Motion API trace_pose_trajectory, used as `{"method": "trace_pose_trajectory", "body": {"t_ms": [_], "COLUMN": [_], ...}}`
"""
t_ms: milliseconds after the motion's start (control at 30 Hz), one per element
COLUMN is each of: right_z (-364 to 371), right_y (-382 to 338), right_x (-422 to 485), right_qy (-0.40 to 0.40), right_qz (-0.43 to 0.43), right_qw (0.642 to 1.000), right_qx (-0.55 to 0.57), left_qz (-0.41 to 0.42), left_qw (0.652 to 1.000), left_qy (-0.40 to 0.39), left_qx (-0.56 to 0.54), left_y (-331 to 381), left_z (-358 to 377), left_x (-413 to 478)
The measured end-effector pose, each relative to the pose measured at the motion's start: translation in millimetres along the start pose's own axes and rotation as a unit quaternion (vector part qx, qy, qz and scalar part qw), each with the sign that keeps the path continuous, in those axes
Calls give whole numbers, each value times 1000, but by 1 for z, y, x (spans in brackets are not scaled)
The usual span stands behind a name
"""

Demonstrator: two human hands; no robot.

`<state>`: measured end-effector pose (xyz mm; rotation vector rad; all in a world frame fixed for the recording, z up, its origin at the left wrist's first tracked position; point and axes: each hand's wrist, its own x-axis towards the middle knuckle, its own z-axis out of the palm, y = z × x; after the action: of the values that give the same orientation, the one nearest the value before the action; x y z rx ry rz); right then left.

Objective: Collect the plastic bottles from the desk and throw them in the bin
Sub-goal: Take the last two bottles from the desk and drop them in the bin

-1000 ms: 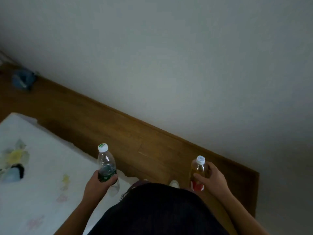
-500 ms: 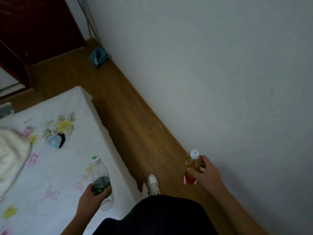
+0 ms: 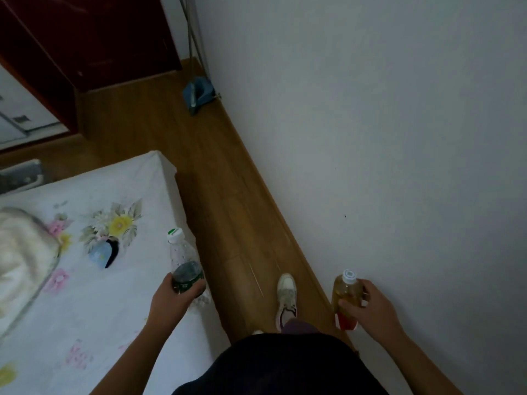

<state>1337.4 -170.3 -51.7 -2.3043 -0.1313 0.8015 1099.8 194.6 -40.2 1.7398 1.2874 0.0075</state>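
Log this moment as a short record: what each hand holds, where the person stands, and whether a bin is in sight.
Left hand: grips clear plastic bottle with green label, cap up
Right hand: grips amber-filled plastic bottle with red label, cap up
Standing: wooden floor strip between floral-sheeted bed and white wall
Bin: none in view

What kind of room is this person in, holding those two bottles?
Most likely a bedroom: a bed with a white flower-printed sheet fills the left, what looks like a dark red wooden wardrobe stands beyond it, and a blue dustpan sits on the wood floor by the wall.
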Motion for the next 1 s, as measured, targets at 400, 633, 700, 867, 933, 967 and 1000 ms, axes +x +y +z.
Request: {"method": "trace_pose_trajectory", "body": {"t_ms": [400, 633, 700, 867, 933, 967, 1000], "right_z": [18, 56, 68, 91, 100, 103, 107], "right_y": [-181, -301, -326, -391, -414, -424, -435], "right_x": [211, 287, 310, 364, 384, 392, 400], "right_qy": [-128, -203, -216, -220, -212, -207, -199], "right_qz": [-106, -171, -186, -187, -184, -180, -179], "right_qw": [986, 963, 957, 955, 958, 960, 962], "right_qx": [-2, -44, -53, -61, -55, -54, -51], "left_qz": [-114, -174, -193, -214, -214, -215, -214], "left_qw": [986, 965, 959, 952, 952, 951, 950], "left_qy": [103, 165, 175, 171, 170, 173, 175], "left_qx": [-70, -107, -112, -137, -137, -138, -142], "left_y": [71, 103, 105, 91, 84, 99, 106], "left_z": [2, -30, -40, -68, -81, -92, -102], "left_x": [97, 132, 149, 213, 249, 264, 282]}}
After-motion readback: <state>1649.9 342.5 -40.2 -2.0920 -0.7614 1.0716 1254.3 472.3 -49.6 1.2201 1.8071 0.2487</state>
